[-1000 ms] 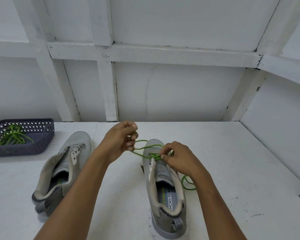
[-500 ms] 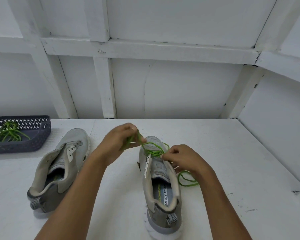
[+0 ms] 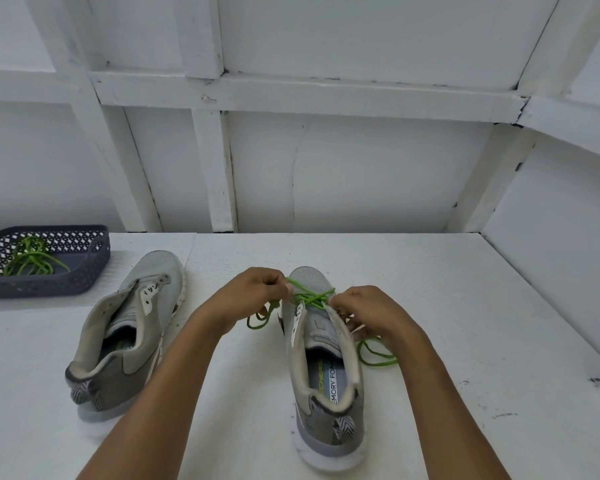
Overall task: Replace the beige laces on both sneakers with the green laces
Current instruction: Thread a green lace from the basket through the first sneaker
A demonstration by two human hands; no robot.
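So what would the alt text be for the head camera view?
A person's left hand and right hand each pinch a strand of a bright green lace crossed over a grey mesh sneaker on a white table. A second grey sneaker, unlaced, lies left, near a dark plastic basket holding another green lace.

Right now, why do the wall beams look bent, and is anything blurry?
Head view: the wide-angle lens tilts and bows the wall beams; head view: light is soft and even, only faint shadows by the basket; head view: the left hand, right hand and green lace look slightly blurred.
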